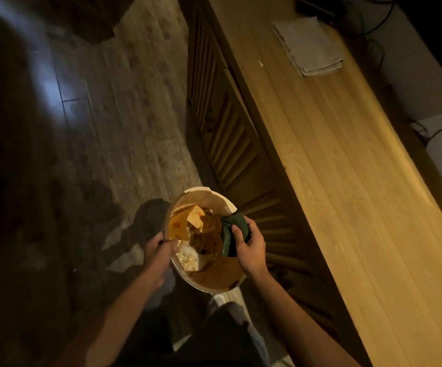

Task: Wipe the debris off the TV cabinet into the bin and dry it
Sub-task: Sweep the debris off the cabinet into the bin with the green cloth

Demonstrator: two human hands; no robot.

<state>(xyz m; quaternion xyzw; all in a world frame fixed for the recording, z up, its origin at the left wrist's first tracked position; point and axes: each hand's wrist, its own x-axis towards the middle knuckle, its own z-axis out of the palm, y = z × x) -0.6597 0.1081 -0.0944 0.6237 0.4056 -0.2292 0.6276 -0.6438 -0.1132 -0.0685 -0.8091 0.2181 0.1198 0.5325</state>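
Head view: a person stands over the bin (204, 283), which sits on the floor (124, 107) just in front of the TV cabinet (347, 181); the right hand (249, 247), fingers curled round a dark green cloth (231, 231), holds it over the bin's cabinet-side rim, while the left hand (159, 247) grips the rim on the side away from the cabinet, fingers closed on the edge. Judging by the scene, the wiping stage looks nearly done; the cabinet top nearest the bin shows bare wood, and the cloth appears to be over the bin to shed what it gathered. One small pale speck (261, 64) lies on the top far along from the bin, near a folded grey cloth (308, 46) (probably the one meant for drying); that cloth lies untouched, so drying seems not yet begun. Counted: one bin, holding several scraps of paper and crumpled waste too jumbled to number; two cloths, one green in hand and one grey on the cabinet; one stray speck; two hands; cables (373, 27) trail behind the cabinet's far end.
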